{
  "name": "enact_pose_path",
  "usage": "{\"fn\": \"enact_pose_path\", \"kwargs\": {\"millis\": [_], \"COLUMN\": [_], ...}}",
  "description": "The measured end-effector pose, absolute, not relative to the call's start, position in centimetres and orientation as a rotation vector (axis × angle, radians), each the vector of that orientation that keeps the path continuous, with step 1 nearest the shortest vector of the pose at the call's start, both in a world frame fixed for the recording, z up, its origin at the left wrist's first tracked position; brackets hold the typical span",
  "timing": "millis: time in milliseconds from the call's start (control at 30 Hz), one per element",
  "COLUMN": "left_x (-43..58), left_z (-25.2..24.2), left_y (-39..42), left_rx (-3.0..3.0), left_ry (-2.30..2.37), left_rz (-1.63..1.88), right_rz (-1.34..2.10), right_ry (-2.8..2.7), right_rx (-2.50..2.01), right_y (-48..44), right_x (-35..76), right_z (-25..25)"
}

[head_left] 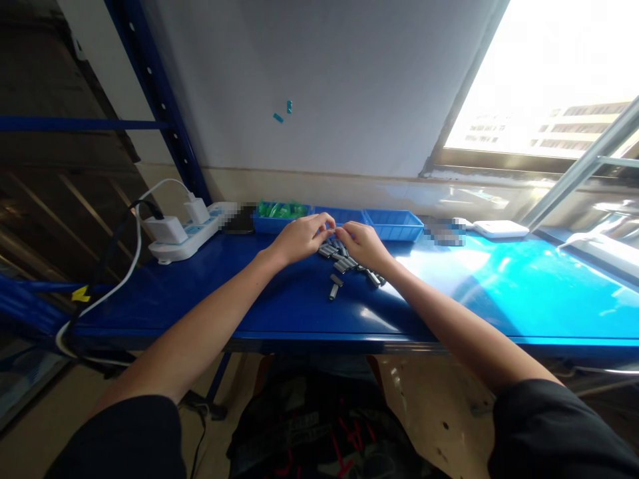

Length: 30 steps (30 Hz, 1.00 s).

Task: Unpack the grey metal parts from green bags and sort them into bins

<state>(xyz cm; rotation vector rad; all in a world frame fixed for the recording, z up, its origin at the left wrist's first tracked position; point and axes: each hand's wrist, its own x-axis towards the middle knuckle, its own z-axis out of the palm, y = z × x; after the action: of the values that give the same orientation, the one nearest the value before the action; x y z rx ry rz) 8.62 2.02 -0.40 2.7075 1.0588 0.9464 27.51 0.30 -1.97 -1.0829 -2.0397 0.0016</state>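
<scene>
My left hand and my right hand meet fingertip to fingertip above the blue table. Both are closed in a pinch; anything between the fingers is too small or hidden to make out. Beneath them lies a loose pile of small grey metal cylinders, partly covered by my right hand. A single cylinder rests nearer the table's front edge. Just behind my hands stands a row of blue bins: the left bin holds green pieces, the middle bin is partly hidden, and the right bin shows its bare inside.
A white power strip with plugged-in chargers and cables sits on the left of the blue table. A white flat device lies at the back right. Blue shelf posts rise on the left, beside the wall.
</scene>
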Motion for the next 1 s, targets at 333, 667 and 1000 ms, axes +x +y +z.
{"fn": "enact_pose_path", "kwargs": {"millis": [333, 667, 1000], "left_x": [9.09, 9.47, 9.36], "left_z": [-0.92, -0.84, -0.91], "left_y": [2.10, 1.51, 1.92], "left_rx": [2.584, 2.638, 2.566], "left_ry": [1.143, 1.104, 1.071], "left_rz": [0.844, 0.960, 0.860], "right_rz": [-0.020, 0.037, -0.021], "right_ry": [-2.030, -1.968, -2.015], "right_rx": [-0.998, -1.115, -0.994], "right_y": [-0.02, 0.07, -0.02], "right_x": [27.53, 27.63, 27.89], "right_z": [-2.24, -1.72, -1.86]}}
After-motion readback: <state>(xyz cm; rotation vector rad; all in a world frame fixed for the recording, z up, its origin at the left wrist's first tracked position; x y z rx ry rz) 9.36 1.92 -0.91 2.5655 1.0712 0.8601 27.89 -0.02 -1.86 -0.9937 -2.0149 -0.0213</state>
